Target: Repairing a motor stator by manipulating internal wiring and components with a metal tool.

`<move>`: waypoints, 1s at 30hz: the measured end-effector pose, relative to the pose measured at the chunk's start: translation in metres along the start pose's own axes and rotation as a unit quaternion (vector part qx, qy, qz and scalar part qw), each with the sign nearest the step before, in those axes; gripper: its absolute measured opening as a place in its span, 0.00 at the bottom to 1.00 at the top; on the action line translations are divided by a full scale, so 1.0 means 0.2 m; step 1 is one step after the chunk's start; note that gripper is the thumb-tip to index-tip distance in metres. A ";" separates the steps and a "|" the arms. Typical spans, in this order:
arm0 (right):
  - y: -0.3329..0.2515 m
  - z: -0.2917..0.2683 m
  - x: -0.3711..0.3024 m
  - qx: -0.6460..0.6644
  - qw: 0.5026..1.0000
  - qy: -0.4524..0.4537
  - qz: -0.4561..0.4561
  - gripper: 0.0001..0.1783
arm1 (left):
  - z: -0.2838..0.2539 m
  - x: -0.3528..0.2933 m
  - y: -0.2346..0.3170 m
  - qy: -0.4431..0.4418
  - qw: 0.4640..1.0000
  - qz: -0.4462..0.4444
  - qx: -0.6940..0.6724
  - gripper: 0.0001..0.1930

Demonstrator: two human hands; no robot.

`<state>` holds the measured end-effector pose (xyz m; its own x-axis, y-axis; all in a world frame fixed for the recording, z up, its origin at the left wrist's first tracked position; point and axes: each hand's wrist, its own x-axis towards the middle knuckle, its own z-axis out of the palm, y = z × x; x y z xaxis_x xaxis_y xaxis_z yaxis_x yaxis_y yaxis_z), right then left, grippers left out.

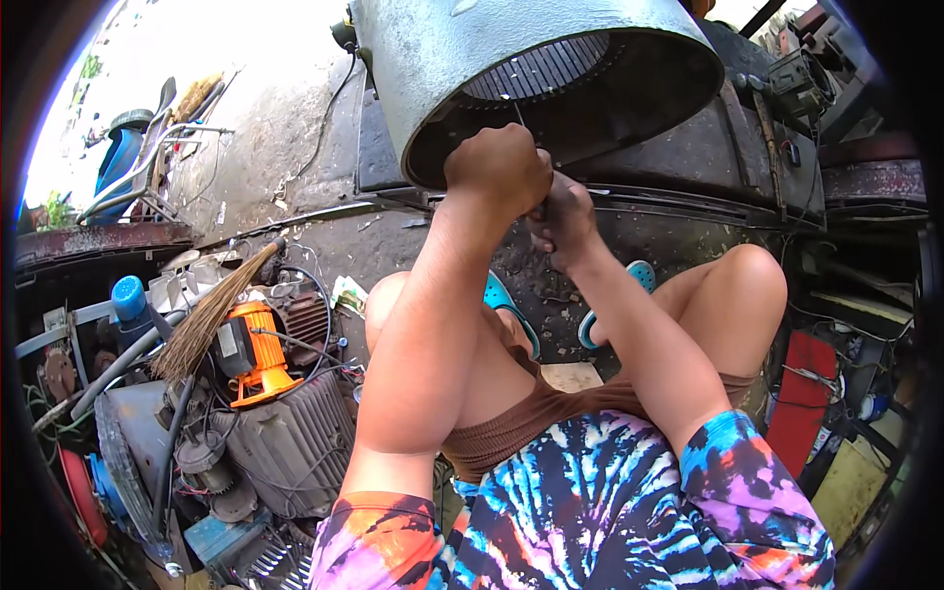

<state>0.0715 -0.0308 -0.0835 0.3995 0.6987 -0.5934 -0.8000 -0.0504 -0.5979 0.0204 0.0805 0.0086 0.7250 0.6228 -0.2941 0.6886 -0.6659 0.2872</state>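
A large grey motor housing (433,59) lies on its side before me, its round open end facing me. Deep inside it shows the slotted ring of a stator (536,74). My left hand (500,169) is a closed fist at the lower rim of that opening. A thin metal rod (519,115) rises from the fist toward the slots. My right hand (568,221) is closed just below and right of the left one, close against it. Something dark shows between the two hands, but its shape is mostly hidden.
At the left are a straw broom (218,313), an orange motor (261,354), a large finned grey motor (285,447) and several loose wrenches (278,562). A red metal plate (801,403) lies at the right. A dark metal plate (678,167) is under the housing.
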 end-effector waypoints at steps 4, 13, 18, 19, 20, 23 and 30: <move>0.15 -0.05 0.15 -0.054 0.986 0.040 -0.154 0.11 | -0.01 0.02 0.06 0.005 1.000 0.017 -0.011 0.15; 0.08 -0.01 0.09 -0.312 0.928 0.114 -0.172 0.12 | 0.02 0.03 0.06 0.032 0.999 0.035 -0.002 0.15; 0.13 -0.01 0.09 -0.385 0.883 0.145 -0.226 0.15 | 0.03 0.03 0.07 0.030 0.999 0.038 0.002 0.15; 0.14 0.00 0.09 -0.399 0.873 0.150 -0.236 0.16 | 0.03 0.03 0.07 0.031 0.999 0.039 0.003 0.15; 0.15 0.00 0.09 -0.414 0.863 0.154 -0.247 0.16 | 0.03 0.02 0.07 0.032 0.999 0.040 0.003 0.15; 0.18 -0.02 0.12 -0.365 0.891 0.145 -0.228 0.17 | 0.01 0.02 0.06 0.040 0.999 0.032 -0.005 0.15; 0.24 0.01 0.10 -0.429 0.824 0.244 -0.279 0.19 | 0.00 0.01 0.06 0.024 0.999 0.032 -0.002 0.15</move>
<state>0.0402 -0.0170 -0.1222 0.8974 0.4252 -0.1178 0.0971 -0.4506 -0.8874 0.0296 0.0731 0.0112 0.7679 0.5978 -0.2301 0.6401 -0.7035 0.3088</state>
